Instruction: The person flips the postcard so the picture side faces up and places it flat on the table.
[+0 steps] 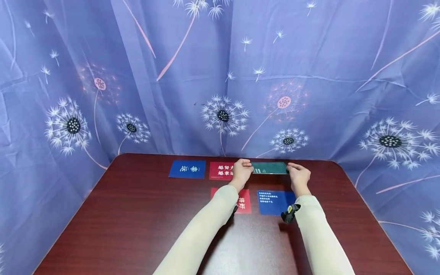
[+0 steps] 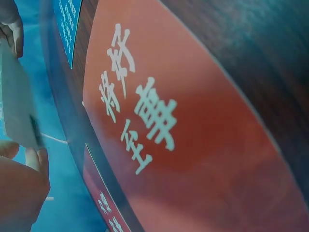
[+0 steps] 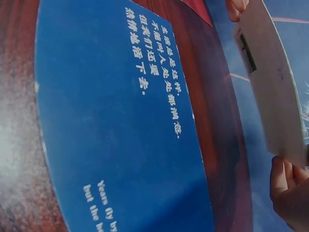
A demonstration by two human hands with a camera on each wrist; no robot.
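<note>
A green card (image 1: 269, 168) with white print is held up by its two short ends near the table's far edge. My left hand (image 1: 241, 173) pinches its left end and my right hand (image 1: 299, 177) pinches the right end. The card's pale back (image 3: 273, 92) shows in the right wrist view, with a small dark strip on it. Under the left forearm lies a red card (image 1: 245, 204) with white characters, partly covered by the sleeve. Nearer than the right hand is a blue card (image 1: 269, 204) with lines of white text.
Left of the green card, along the far edge, lie another red card (image 1: 216, 170), partly behind the left hand, and another blue card (image 1: 187, 169). The dark red wooden table (image 1: 113, 221) meets a blue dandelion-patterned curtain (image 1: 178, 114) at the back.
</note>
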